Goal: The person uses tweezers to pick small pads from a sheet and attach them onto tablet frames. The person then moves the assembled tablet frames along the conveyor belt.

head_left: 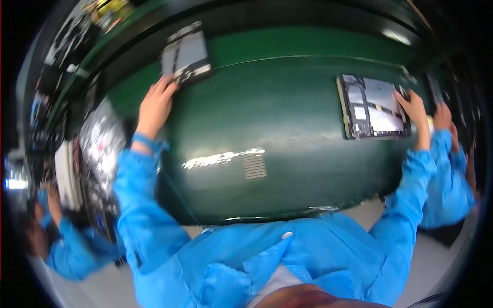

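Reaching out both ways across the green mat (287, 128): left hand (154, 108) is at the far left, fingertips on the near edge of a flat opened device (186, 54) w/ dark and grey panels. Blurred, so can't tell if it's gripped or just touched; fingers look loosely curled, not fisted. Right hand (415, 108) is at the far right, fingers extended onto the right edge of a second opened device (374, 107), lying flat, internals facing up. Grip there also unclear, prob. a pinch on the edge. Judgement: step looks like handling two units at once, one per hand, each at arm's stretch. Next move would need a firm edge hold on each and a level slide or lift, keeping exposed insides untouched. Co-worker sleeves (452, 174) sit close on the right.
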A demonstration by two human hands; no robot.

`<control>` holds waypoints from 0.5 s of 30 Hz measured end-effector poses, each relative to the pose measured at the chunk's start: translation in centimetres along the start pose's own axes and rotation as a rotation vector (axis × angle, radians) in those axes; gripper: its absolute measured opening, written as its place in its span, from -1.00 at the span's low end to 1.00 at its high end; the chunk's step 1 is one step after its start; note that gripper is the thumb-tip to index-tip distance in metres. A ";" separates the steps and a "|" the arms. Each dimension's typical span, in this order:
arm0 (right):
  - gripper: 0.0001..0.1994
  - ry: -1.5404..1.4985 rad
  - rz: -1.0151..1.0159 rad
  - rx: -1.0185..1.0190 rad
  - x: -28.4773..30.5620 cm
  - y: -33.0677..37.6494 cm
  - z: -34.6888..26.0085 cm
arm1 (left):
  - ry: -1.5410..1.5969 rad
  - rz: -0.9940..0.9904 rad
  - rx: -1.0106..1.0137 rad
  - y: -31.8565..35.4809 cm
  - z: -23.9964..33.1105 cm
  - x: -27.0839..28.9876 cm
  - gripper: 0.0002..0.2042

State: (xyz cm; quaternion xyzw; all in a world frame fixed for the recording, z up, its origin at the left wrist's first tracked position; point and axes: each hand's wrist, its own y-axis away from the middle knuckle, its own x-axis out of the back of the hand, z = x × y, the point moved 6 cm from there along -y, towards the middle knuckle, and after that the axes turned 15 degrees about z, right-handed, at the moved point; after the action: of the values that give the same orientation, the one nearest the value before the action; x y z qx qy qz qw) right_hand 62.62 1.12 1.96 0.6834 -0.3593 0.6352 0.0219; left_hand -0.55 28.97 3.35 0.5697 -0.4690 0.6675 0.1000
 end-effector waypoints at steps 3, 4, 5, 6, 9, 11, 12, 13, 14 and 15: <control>-0.39 -0.096 -0.079 0.038 -0.3 0.2 -7.8 | 0.113 0.160 0.167 -0.1 -2.5 -0.8 -0.81; -0.39 -0.113 -0.079 0.082 -0.9 0.3 -11.1 | 0.068 0.136 0.226 -0.1 -2.8 -1.3 -0.85; -0.38 -0.118 -0.079 0.138 -1.1 0.4 -15.1 | 0.032 0.118 0.299 0.6 -3.5 -1.6 -0.89; -0.37 -0.099 -0.090 0.155 -1.3 0.6 -18.2 | 0.026 0.115 0.317 0.7 -3.9 -1.6 -0.89; -0.33 -0.091 -0.165 0.170 -2.2 1.5 -26.1 | -0.114 0.050 0.410 0.6 -5.7 -1.9 -0.86; -0.31 -0.074 -0.135 0.180 -3.4 1.9 -29.7 | -0.037 0.065 0.439 1.0 -6.5 -2.7 -0.81; -0.31 -0.105 -0.135 0.167 -3.9 1.7 -31.0 | 0.029 0.111 0.429 1.6 -6.5 -2.5 -0.79; -0.31 -0.132 -0.139 0.144 -4.3 1.5 -31.8 | 0.000 0.129 0.377 1.3 -4.5 -1.0 -0.79; -0.31 -0.141 -0.139 0.153 -4.5 1.3 -32.4 | 0.015 0.192 0.329 1.5 -2.5 0.8 -0.80; -0.31 -0.162 -0.138 0.129 -4.7 1.2 -32.3 | 0.127 0.113 0.380 1.8 -0.3 2.8 -0.82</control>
State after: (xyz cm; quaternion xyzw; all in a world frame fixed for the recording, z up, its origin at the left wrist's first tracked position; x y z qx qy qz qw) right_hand 34.76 18.15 3.55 0.7555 -0.2704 0.5967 -0.0073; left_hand -2.83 27.13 4.83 0.5080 -0.3587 0.7829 -0.0175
